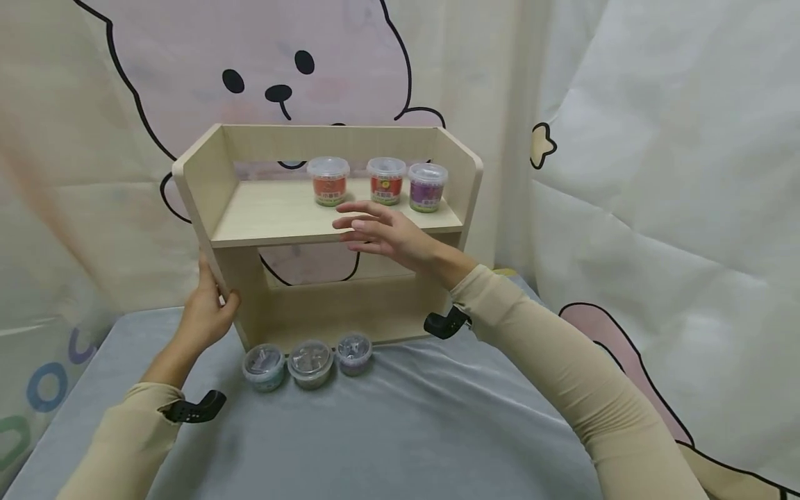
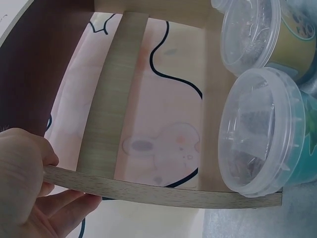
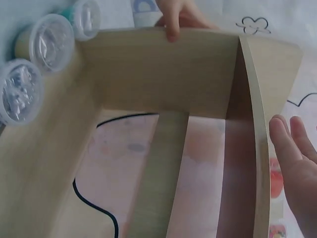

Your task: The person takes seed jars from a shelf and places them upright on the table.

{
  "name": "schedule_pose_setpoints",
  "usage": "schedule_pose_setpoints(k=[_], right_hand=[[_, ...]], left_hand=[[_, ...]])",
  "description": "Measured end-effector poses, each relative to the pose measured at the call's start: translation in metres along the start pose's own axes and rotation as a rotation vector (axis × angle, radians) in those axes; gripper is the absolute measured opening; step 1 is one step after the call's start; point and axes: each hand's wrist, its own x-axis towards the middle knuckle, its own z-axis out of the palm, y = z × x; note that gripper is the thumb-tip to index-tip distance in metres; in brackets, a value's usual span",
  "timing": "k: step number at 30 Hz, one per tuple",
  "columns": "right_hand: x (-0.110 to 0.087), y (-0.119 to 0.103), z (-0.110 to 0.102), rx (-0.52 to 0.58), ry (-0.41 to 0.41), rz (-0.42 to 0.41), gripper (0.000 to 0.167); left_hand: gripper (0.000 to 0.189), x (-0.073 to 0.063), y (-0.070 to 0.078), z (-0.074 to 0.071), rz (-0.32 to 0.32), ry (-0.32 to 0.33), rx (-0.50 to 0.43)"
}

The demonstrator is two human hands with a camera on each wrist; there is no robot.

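A two-level light wooden shelf unit (image 1: pixel 337 292) stands on a cloth-covered table, tilted somewhat in the head view. My left hand (image 1: pixel 209 309) grips the edge of its left side panel, thumb on one face and fingers on the other, as the left wrist view (image 2: pixel 29 183) also shows. My right hand (image 1: pixel 387 236) is in front of the upper board, fingers extended and holding nothing. Behind it on that board are an orange-labelled lidded tub (image 1: pixel 328 186), a red-labelled tub (image 1: pixel 386 186) and a purple-labelled tub (image 1: pixel 426 194).
Three more clear-lidded tubs line the unit's lower front: a teal one (image 2: pixel 262 134) at the left, a yellowish one (image 2: pixel 272 39) in the middle, and a smaller tub (image 1: pixel 353 353) at the right. Blue-grey cloth (image 1: pixel 387 437) covers the table. Printed curtains (image 1: pixel 656 173) hang behind and beside it.
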Motion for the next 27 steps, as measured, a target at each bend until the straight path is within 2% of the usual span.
schedule_pose_setpoints(k=[9, 17, 27], right_hand=[[0.017, -0.006, -0.013, -0.014, 0.141, 0.016, 0.051], [0.035, -0.01, -0.017, -0.07, 0.322, 0.049, 0.05], [0.051, -0.006, -0.016, -0.142, 0.412, 0.11, 0.051]], left_hand=[[0.091, -0.002, 0.0, 0.001, 0.017, 0.011, -0.016], [0.092, 0.001, -0.001, -0.001, 0.045, 0.016, -0.02], [0.089, 0.0, -0.003, 0.001, 0.038, 0.026, 0.035]])
